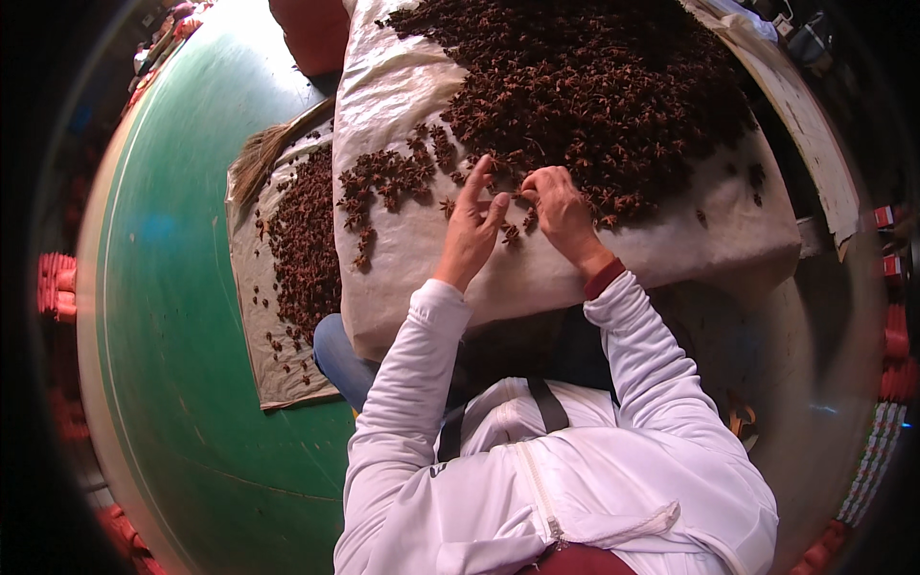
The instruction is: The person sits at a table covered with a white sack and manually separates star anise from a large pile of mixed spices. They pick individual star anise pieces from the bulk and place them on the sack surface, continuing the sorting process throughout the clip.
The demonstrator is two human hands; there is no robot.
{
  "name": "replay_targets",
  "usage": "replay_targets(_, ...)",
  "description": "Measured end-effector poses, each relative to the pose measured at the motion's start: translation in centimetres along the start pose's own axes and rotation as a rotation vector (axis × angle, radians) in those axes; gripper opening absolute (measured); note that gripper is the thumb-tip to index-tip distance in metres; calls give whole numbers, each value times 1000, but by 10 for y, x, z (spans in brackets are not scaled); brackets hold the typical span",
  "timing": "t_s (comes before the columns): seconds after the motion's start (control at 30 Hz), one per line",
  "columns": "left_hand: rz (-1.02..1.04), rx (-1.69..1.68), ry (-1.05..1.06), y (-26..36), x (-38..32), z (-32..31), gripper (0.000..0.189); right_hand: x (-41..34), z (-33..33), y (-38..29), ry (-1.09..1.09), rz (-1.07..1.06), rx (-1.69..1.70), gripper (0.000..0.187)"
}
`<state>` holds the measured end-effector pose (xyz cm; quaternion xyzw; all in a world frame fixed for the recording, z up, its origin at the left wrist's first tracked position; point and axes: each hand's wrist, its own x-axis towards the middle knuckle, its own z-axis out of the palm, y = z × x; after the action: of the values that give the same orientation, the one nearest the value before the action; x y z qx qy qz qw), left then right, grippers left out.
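A large heap of dried star anise (589,100) covers much of a table draped in a pale woven-plastic sheet (402,302). Just off the heap's near edge is my left hand (471,226), its index finger pointing forward and its thumb spread, with nothing seen in it. My right hand (564,212) is beside it against the heap, fingers curled and fingertips together; whether a piece is pinched there is hidden. A few loose star anise (511,233) lie between and below the hands. To the left, a smaller group of star anise (388,176) is spread on the sheet.
Lower down on the left, more star anise (305,244) lies on another sheet (248,345) on the green floor (194,323), with a straw broom (262,154) at its far corner. A dark red sack (310,36) stands behind. A pale board (798,122) runs along the right.
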<state>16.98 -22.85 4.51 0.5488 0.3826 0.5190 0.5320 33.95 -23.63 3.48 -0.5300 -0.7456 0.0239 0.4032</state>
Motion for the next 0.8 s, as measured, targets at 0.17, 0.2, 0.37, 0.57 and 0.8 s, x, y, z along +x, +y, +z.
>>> replay_targets(0.17,-73,-19,-19,-4,0,-7,12,-8,-18,-41,-115,62,145,10)
replay_targets(0.2,-87,-32,26,-1,0,-16,12,-14,-26,-51,-203,66,264,11)
replay_targets(0.37,137,456,76,3,18,-45,22,-31,-59,-71,-730,-8,545,5)
replay_targets(0.57,184,1201,-214,-30,29,-29,45,22,2,12,-142,311,-206,11)
replay_targets(0.8,397,1031,101,-28,21,-62,25,25,30,19,-252,52,-476,6)
